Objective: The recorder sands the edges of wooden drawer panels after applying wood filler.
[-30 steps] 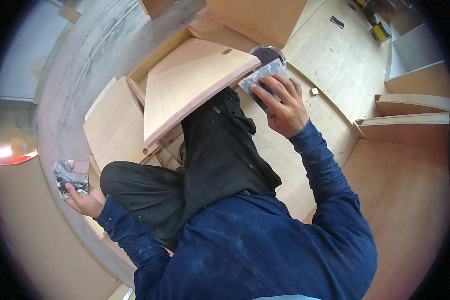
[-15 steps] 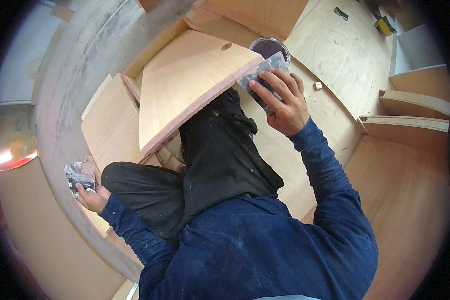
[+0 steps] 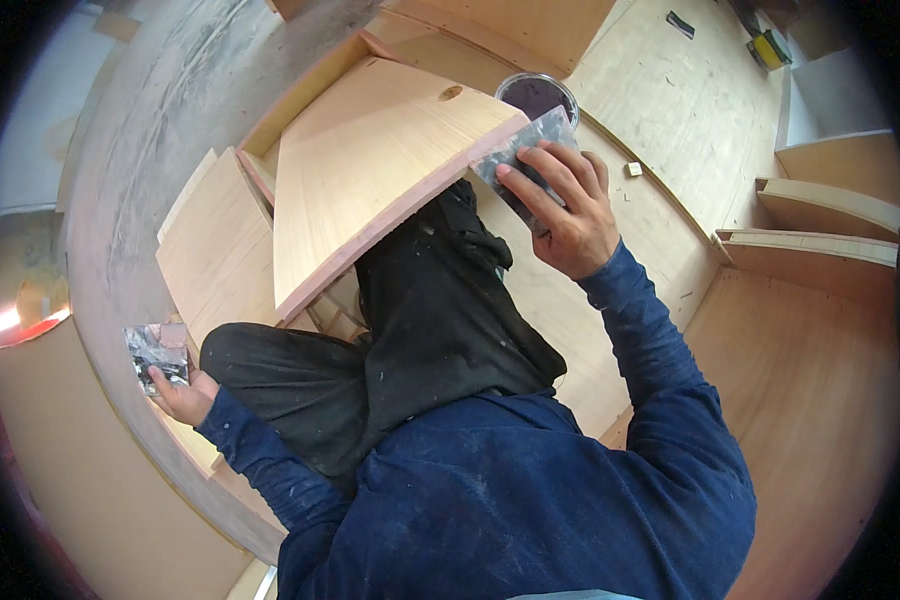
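Note:
My right hand [image 3: 570, 210] is closed on a flat grey putty spreader [image 3: 505, 165], fingers across its face. The spreader's far edge lies at the right end of the pinkish front edge of a pale wooden board [image 3: 380, 170]; whether it touches cannot be made out. Over at the left, my left hand [image 3: 185, 395] grips a small square plate [image 3: 157, 352] smeared with grey, black and pinkish stuff, its thumb on the face. Just behind the spreader stands a round tub [image 3: 538, 95] with a dark inside.
More wooden panels [image 3: 210, 250] lean under and left of the board. Curved wooden pieces [image 3: 830, 210] stand at the right, near a large panel [image 3: 800, 400]. A small wood block [image 3: 633, 169] lies on the pale sheet [image 3: 690, 110]. My black-trousered legs [image 3: 450, 310] are below the board.
Almost nothing differs. The view has shifted slightly; both hands keep their hold, and the spreader stays at the right end of the board's edge.

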`<state>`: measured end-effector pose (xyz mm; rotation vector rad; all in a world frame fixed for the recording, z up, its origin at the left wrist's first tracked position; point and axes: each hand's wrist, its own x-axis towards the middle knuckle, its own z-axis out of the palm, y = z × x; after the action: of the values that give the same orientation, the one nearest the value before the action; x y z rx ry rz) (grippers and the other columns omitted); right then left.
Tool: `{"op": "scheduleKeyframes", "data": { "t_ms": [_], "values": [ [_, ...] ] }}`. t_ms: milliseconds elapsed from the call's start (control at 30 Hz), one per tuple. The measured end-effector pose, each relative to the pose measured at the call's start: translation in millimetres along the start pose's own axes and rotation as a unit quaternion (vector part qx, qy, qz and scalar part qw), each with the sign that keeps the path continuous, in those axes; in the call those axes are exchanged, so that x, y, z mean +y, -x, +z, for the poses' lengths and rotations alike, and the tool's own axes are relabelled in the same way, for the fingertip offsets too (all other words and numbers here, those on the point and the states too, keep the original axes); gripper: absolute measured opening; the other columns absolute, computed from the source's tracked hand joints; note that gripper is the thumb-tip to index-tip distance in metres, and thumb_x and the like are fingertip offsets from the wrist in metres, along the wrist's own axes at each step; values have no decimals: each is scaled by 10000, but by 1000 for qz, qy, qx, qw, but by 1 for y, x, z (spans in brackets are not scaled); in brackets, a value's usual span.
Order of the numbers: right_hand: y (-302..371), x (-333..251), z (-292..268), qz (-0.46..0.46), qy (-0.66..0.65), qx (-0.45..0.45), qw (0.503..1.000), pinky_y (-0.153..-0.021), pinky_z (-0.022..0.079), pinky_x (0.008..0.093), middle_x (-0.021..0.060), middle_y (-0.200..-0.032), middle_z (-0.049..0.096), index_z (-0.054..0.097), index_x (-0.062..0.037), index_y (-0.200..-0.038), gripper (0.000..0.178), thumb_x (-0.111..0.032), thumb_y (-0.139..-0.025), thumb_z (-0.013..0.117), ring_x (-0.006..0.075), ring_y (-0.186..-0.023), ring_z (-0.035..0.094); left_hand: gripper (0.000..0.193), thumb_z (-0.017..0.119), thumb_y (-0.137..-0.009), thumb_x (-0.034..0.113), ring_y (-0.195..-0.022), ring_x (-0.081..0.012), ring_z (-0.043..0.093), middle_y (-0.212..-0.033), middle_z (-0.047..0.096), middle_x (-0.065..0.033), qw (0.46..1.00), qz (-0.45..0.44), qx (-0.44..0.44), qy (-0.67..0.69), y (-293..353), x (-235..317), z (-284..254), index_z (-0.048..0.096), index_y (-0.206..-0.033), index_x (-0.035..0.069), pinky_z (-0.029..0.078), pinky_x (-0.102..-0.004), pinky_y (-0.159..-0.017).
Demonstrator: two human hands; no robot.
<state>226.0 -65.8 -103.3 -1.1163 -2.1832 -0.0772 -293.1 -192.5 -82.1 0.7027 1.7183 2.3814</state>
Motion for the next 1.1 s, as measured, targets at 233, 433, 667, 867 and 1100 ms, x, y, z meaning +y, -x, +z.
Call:
{"op": "scheduleKeyframes", "data": {
  "t_ms": [233,433,667,867,1100],
  "values": [
    [4,-6,-4,3,24,-10,1000,-980,422,456,46,-1293,592,667,-207,-1246,625,39,-675,731,286,-1209,542,478,625,-933,156,-1130,-350,595,-1289,579,-178,999,-34,17,20,-2,-1,-2,492,-1368,6,532,-462,-869],
    [0,-7,-1,4,15,-10,1000,-975,421,452,45,-1293,593,669,-209,-1246,631,38,-669,739,283,-1212,540,464,633,-930,156,-1117,-343,601,-1270,591,-176,1000,-12,22,18,3,1,1,508,-1349,0,530,-459,-865],
    [3,-12,-3,2,16,-12,1000,-962,424,452,46,-1297,596,673,-211,-1233,631,40,-658,745,280,-1216,537,449,622,-939,163,-1133,-349,598,-1276,590,-184,1000,-10,11,17,-5,-2,-8,516,-1336,-18,527,-463,-881],
    [2,-14,1,3,14,-8,1000,-956,426,447,44,-1279,608,674,-214,-1230,594,17,-688,746,278,-1204,548,444,599,-954,161,-1132,-352,601,-1280,587,-186,999,-40,24,8,-9,-6,-13,501,-1352,-11,541,-455,-881],
    [4,-19,1,8,16,-25,1000,-976,414,449,37,-1287,601,671,-215,-1238,608,13,-680,748,275,-1209,542,464,645,-916,101,-1120,-344,611,-1287,584,-185,1000,1,25,15,-8,-6,-9,510,-1352,13,553,-446,-833]
  ]
}}
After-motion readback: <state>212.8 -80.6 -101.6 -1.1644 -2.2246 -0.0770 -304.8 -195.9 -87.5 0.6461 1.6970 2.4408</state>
